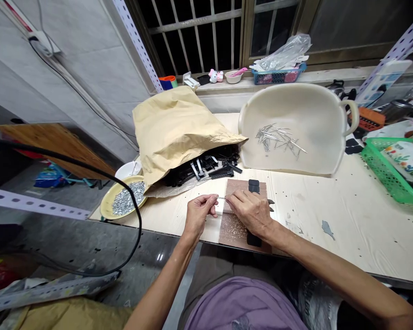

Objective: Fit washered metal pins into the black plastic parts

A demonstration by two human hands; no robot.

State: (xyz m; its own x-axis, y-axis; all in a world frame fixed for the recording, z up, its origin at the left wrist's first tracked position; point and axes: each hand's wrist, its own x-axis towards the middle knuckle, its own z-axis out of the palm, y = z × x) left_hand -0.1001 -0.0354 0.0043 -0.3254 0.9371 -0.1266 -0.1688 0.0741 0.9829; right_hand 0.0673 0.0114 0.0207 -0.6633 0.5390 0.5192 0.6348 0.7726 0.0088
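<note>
A pale wooden table (358,229) stands beneath one barred window (194,27), against a grey-white wall (86,50). One thin metal pin (221,197) is held up level above the left edge of a single brown board (236,227), which lies at the table's near edge. Two hands share it: the left hand (201,213) pinches one end between thumb and forefinger, its lower fingers curled in; the right hand (251,211) grips the other end in its fingertips, back of the hand up, hiding that end. The left forearm rises steeply past the near edge; the right one slants in from the lower right, flatter and longer in view. Both elbows are bent, the hands close together but apart.

On the board are pale crumbs (237,223), too many to count, and two black pads, a far pad (253,185) and a near pad (253,239). Two dark metal tips (270,205) poke out past the right hand. Toward the far edge lie one paper sack (179,121), its mouth full of black parts (206,167), and one cream tub (292,107) with a couple of dozen or so loose pins (278,137). One yellow bowl (105,206) of silver bits (129,197) sits at the left corner, one white bowl (125,170) behind; one green basket (382,172) is toward the right edge
</note>
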